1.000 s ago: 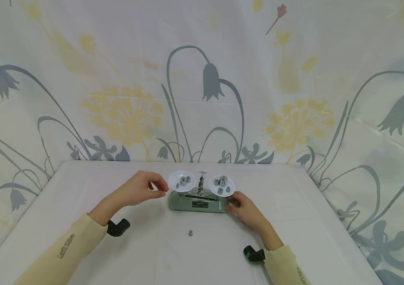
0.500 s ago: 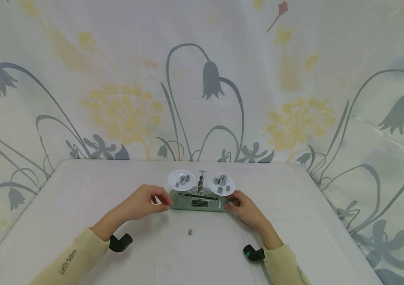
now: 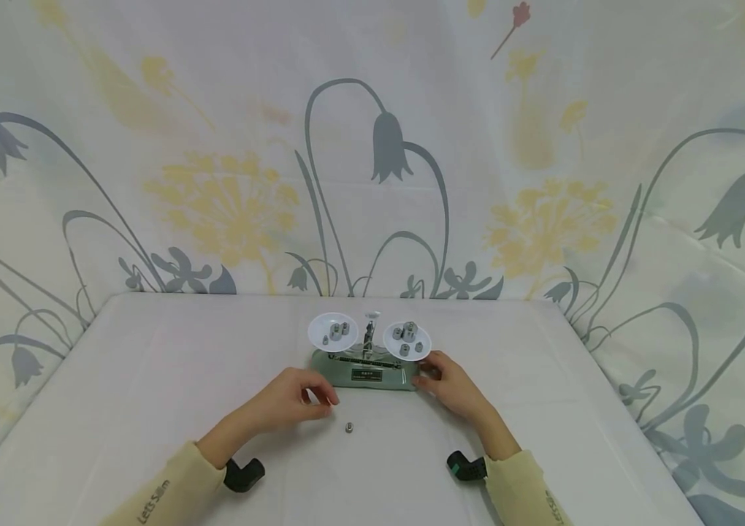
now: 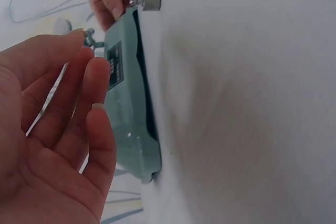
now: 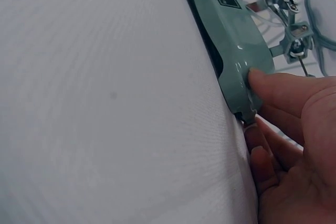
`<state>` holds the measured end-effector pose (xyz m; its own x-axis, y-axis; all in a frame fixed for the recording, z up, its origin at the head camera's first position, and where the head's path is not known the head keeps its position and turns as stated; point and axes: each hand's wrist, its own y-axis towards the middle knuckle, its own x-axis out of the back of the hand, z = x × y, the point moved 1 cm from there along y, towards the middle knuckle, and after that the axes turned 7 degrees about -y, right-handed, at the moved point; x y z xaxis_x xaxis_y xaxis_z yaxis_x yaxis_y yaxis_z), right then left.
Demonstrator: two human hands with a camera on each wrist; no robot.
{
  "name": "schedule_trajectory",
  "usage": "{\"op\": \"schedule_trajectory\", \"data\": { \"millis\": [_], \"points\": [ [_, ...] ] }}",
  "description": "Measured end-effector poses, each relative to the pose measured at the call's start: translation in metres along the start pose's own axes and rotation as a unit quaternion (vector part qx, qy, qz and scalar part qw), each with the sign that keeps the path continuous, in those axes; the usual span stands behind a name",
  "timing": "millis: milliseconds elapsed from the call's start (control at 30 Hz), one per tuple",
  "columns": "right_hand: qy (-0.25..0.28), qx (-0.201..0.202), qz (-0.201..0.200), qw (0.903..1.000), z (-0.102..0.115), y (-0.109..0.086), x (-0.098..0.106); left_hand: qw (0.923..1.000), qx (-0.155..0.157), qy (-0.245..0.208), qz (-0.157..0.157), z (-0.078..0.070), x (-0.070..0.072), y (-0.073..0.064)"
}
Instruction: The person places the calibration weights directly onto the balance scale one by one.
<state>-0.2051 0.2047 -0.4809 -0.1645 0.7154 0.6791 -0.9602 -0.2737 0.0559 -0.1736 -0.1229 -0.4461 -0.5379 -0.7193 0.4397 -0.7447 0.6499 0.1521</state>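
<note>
A balance scale [image 3: 339,372] with a green base and two white pans stands on the table. Several metal weights sit on the left pan [image 3: 315,334] and on the right pan [image 3: 426,352]. One small weight [image 3: 349,427] stands upright by itself on the cloth in front of the base; the left wrist view also shows this knobbed weight [image 4: 151,2]. My left hand [image 3: 296,400] hovers to the left of it, fingers loosely bent and holding nothing. My right hand [image 3: 449,383] grips the right end of the base, its thumb [image 5: 273,85] on the front face and other fingers behind and below.
White cloth covers the table [image 3: 543,409]. Behind it hangs a flower-patterned curtain [image 3: 247,131]. Black wrist cameras sit under the left sleeve [image 3: 169,489] and the right sleeve [image 3: 522,486].
My left hand has moved down and to the right, from beside the left pan to near the loose weight. My right hand stays at the base.
</note>
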Motion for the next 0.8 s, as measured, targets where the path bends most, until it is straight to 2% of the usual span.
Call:
{"op": "schedule_trajectory", "data": {
  "millis": [200, 433, 800],
  "points": [
    [0.002, -0.002, 0.000, 1.0000, 0.001, 0.000, 0.000, 0.9997, 0.006, -0.022, 0.005, 0.003, -0.012, 0.004],
    [-0.001, -0.006, -0.002, 1.0000, 0.001, 0.000, 0.000, 0.9985, 0.022, -0.037, 0.033, 0.008, -0.022, 0.008],
    [-0.003, -0.009, -0.006, 0.9999, -0.002, 0.001, -0.001, 0.9966, 0.048, -0.006, 0.066, 0.010, -0.028, 0.012]
  ]
}}
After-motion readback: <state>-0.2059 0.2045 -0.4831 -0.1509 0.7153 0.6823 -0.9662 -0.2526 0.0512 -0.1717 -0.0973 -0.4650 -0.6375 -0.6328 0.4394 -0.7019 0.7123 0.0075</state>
